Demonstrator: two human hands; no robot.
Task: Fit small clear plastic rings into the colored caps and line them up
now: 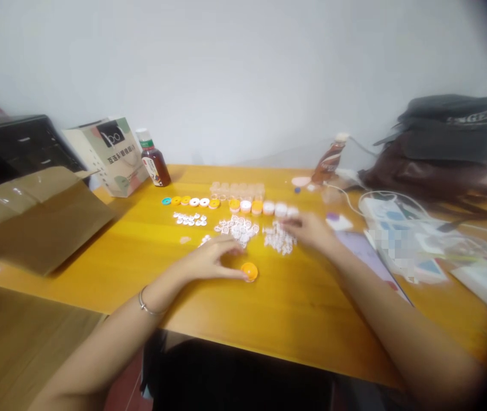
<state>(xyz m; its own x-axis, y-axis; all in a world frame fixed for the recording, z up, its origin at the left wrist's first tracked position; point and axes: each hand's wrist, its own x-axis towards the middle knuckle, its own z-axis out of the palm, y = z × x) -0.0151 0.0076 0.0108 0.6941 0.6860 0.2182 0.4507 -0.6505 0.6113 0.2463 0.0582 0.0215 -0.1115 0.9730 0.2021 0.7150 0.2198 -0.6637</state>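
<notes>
You sit at a yellow wooden table point(294, 308), with an open cardboard box point(37, 222) off its left end and a dark bag point(449, 148) at the far right. A white paper carton point(108, 154) and a brown drink bottle point(154, 162) stand at the back left; a second bottle point(331, 160) leans near the back right, beside a white power strip point(386, 220) and its cables.

Your left hand point(211, 260) rests on the table just in front of you, fingers curled loosely with the tips touching a small orange cap point(249, 271). You pinch it at its near-left edge; it sits on the wood, not lifted. Your right hand point(307, 228) reaches further out, fingers bent down onto a heap of tiny clear parts point(280, 240). The blur hides whether they have closed on a piece, so I cannot tell.

Behind both hands runs a row of coloured rings and caps point(226, 202), with a second pile of clear bits point(238, 228) between your hands.

The orange cap looks like thin, rigid plastic: very light, smooth, and likely to skid on the varnished top if you push it sideways. Take it by the rim, thumb against one side and a fingertip opposite. The clear parts look lighter and fiddlier; pick them singly with fingertips.
</notes>
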